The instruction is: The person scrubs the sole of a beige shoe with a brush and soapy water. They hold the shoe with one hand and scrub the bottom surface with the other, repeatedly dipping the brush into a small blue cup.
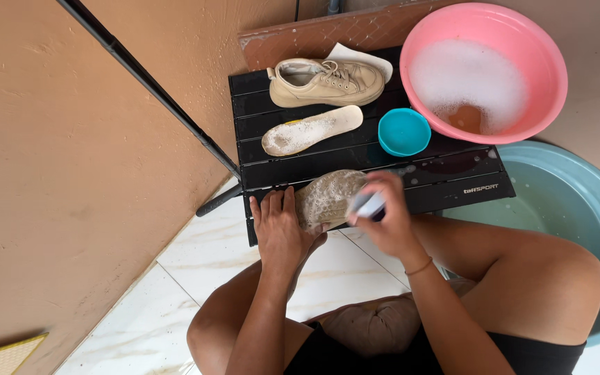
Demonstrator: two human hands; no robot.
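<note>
One soapy shoe under left hand; right hand fingers grasp one brush.

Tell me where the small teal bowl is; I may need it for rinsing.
In the head view the small teal bowl sits on the black slatted table, right of the insole, beside the pink basin.

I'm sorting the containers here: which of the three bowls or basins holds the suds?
The pink basin, at the table's far right; the small teal bowl and large pale-green tub show no foam.
</note>
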